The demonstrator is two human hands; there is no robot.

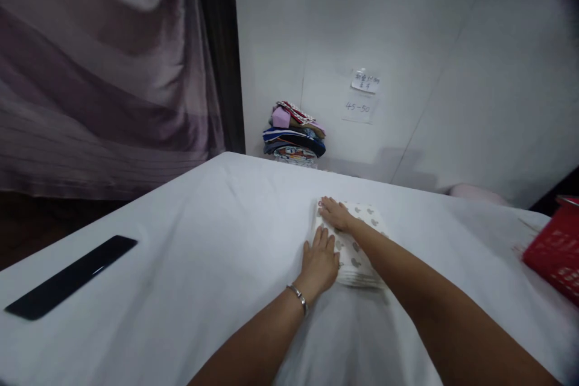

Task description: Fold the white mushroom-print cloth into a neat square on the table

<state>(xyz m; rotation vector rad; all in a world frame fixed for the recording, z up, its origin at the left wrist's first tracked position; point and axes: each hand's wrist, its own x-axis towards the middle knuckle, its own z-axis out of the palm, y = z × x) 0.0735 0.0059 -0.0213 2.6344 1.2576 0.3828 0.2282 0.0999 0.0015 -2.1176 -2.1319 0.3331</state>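
A folded white cloth with a grey pattern lies in several layers on the white-covered table. My left hand, with a silver bracelet at the wrist, rests against the cloth's near left edge, fingers stretched over its side. Flat on the cloth's far left part lies my right hand, its fingers spread. The right forearm crosses over the cloth and hides part of its right side.
A flat black strip lies at the table's left. A red printed bag or box stands at the right edge. Beyond the far edge is a pile of folded clothes by the wall. A draped curtain hangs at left.
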